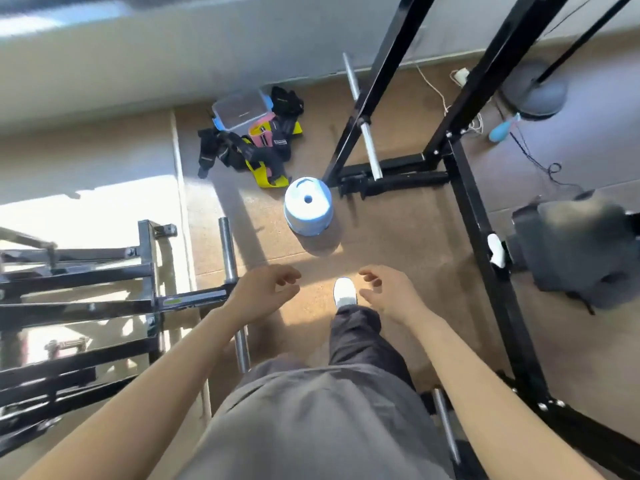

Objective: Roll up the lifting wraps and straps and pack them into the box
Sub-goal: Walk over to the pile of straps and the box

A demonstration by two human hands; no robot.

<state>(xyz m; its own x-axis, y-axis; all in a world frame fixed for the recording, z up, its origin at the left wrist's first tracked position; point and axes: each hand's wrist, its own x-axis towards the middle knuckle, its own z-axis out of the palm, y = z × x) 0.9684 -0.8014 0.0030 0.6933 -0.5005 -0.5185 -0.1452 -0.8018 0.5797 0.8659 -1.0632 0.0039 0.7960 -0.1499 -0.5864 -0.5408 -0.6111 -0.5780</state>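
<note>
Upper centre, straps pile is by box: judged soft, light; best gripped at one end. Nothing is held by left hand or right hand; both are loosely curled.

We note a pale blue stool upright on the tan floor, just beside the foot of a black rack. A steel bar crosses that foot. Dark bag at right; grey metal frame at left.

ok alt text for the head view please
A person's empty left hand and right hand reach forward over a gym floor toward a heap of lifting wraps and straps beside a clear box. A pale blue stool stands between, a black rack on the right.
</note>
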